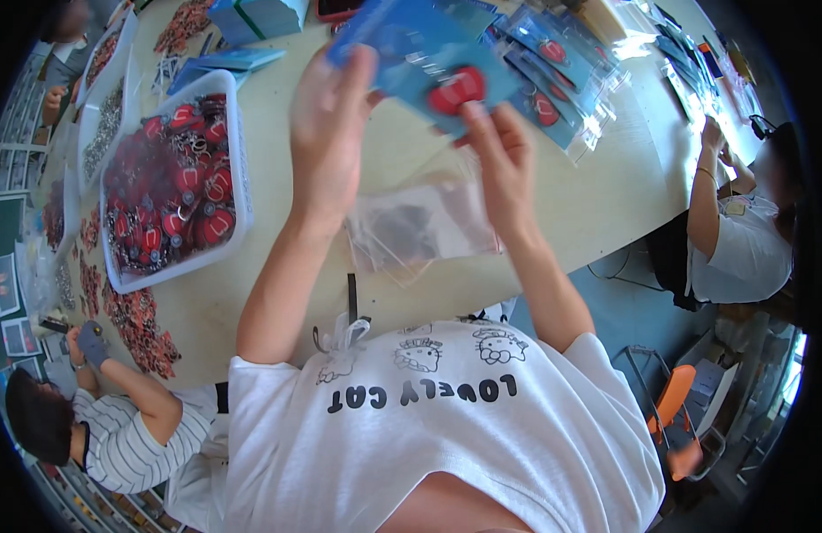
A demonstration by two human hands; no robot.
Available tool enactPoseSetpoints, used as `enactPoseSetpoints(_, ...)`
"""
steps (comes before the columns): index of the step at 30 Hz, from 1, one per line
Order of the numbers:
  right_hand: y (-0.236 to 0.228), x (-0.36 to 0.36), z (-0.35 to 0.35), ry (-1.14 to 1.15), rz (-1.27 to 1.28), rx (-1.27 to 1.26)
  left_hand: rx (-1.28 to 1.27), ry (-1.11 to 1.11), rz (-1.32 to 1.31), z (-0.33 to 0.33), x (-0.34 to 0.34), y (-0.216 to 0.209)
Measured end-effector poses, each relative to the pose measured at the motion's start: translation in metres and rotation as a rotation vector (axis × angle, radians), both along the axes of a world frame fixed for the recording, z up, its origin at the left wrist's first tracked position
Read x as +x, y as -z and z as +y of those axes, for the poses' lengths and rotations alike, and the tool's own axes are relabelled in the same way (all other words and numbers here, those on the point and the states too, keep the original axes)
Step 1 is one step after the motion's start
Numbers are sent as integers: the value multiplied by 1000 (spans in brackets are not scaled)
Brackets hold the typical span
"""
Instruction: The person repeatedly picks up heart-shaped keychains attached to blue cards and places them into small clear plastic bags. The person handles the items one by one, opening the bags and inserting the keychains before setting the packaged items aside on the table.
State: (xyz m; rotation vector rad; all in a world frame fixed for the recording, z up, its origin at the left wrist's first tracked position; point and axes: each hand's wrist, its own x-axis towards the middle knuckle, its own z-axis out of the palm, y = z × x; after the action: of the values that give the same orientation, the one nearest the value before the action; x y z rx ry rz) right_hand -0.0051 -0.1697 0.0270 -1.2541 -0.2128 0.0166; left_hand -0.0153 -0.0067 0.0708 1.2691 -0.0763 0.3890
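In front of me, over the table, is a blue backing card (411, 53) with a red pendant (457, 90) near its lower right corner. My right hand (507, 169) pinches that corner, the thumb lying at the pendant's lower edge. At the card's left edge is my left hand (326, 147), its thumb in front and fingertips partly behind; motion blurs it. Between my forearms lies a pile of clear plastic bags (420, 231). To the left stands a white plastic bin (243, 191) full of red keychains (175, 178) with metal rings.
Bagged blue cards with red pendants (553, 75) lie at the far right. A blue card stack (255, 19) stands at the back. Small reddish parts (135, 320) are spread beyond the bin. Co-workers sit left (135, 435) and right (739, 222); an orange folding frame (673, 400) stands right.
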Motion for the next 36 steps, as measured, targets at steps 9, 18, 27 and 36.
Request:
enactPoseSetpoints(9, 32, 0, -92, 143, 18, -307, 1339, 20, 82, -24, -28, 82)
enactPoseSetpoints(18, 36, -9, -112, 181, 204, -294, 735, 315, 406, -4, -16, 77)
enactPoseSetpoints(27, 34, -4, -123, 75, 183, -315, 638, 403, 486, 22, -10, 75)
enactPoseSetpoints(36, 29, 16, -135, 26, 64, -416, 423, 469, 524, 37, -2, 62)
